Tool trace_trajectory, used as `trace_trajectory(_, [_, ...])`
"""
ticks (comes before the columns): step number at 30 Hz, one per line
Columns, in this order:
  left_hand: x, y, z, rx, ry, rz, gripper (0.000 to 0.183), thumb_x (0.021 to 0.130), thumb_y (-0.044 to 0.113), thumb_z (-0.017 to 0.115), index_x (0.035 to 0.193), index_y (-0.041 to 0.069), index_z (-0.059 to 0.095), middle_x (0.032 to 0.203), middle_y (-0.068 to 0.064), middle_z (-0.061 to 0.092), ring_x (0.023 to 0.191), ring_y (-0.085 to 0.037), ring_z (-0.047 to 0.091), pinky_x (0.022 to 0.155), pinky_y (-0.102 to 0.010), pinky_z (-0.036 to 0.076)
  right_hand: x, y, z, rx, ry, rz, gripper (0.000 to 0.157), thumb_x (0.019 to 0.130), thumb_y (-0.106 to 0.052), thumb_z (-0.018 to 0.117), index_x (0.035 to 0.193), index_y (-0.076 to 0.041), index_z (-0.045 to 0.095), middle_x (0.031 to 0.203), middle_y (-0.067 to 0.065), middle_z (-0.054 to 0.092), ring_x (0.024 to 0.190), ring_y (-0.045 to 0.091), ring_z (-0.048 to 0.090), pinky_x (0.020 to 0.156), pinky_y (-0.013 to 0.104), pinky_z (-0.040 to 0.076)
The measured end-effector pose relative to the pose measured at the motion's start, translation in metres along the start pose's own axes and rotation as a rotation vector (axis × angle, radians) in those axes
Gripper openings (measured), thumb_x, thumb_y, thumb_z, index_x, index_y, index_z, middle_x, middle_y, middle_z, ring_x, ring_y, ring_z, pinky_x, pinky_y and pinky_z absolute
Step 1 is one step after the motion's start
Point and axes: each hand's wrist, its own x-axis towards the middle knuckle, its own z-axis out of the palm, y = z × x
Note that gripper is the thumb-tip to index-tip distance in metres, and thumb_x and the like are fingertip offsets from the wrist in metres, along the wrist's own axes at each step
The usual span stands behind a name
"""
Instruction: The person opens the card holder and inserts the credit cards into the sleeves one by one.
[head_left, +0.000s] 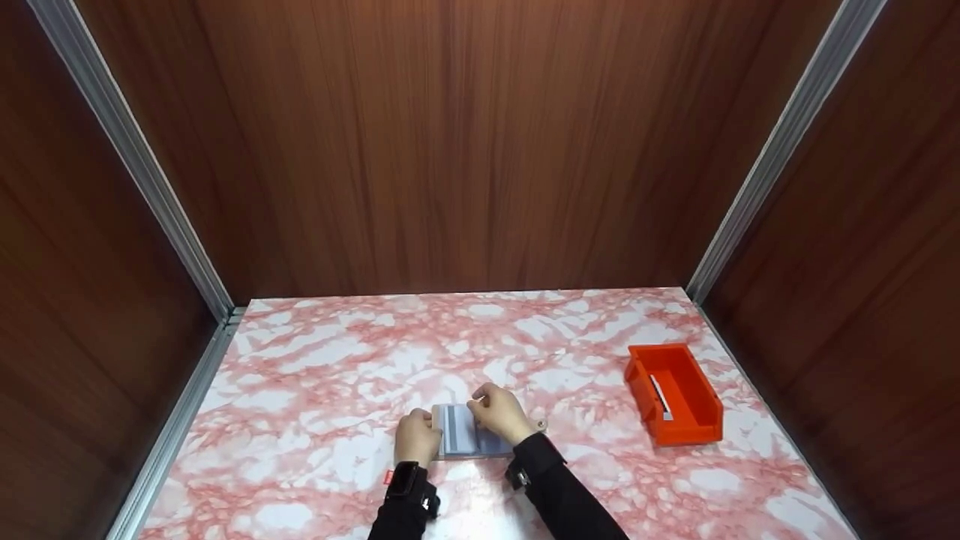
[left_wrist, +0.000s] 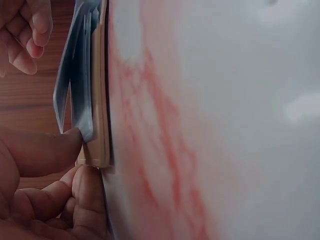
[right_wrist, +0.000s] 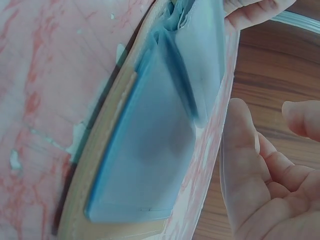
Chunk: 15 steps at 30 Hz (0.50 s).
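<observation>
A tan card holder lies spread on the table, its clear bluish plastic sleeves fanned partly upright. At its left end my left hand pinches the cover. In the left wrist view the thumb presses near the sleeves' lower corner, and the curled fingers sit against the cover's end. Over the sleeves hovers my right hand. The right wrist view shows its thumb and forefinger apart, with nothing plainly between them. A flap with a round snap sticks out at the holder's right end.
An orange bin stands at the right of the table, with a white and dark flat piece inside. The table has a pink and white marbled top. Brown wood-look walls enclose the back and both sides.
</observation>
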Motion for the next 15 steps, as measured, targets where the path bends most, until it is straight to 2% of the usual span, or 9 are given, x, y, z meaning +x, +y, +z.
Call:
trace_trajectory(8, [-0.001, 0.0, -0.001, -0.001, -0.004, -0.015, 0.025, 0.071, 0.001, 0.077, 0.095, -0.004, 0.067, 0.084, -0.013, 0.069, 0.082, -0.035, 0.065, 0.076, -0.045, 0.051, -0.002, 0.0, -0.006, 0.02, -0.005, -0.005, 0.022, 0.093, -0.013, 0.066, 0.102, 0.006, 0.062, 0.069, 0.001, 0.062, 0.057, 0.024, 0.067, 0.054, 0.027, 0.05])
trace_trajectory(15, [-0.001, -0.002, 0.0, -0.017, 0.021, 0.03, 0.024, 0.068, -0.002, 0.074, 0.091, -0.004, 0.068, 0.081, -0.014, 0.069, 0.079, -0.036, 0.066, 0.073, -0.046, 0.052, -0.003, 0.005, -0.02, 0.022, 0.017, 0.016, 0.022, 0.093, -0.014, 0.067, 0.103, 0.004, 0.062, 0.071, 0.002, 0.062, 0.054, 0.016, 0.063, 0.052, 0.027, 0.049])
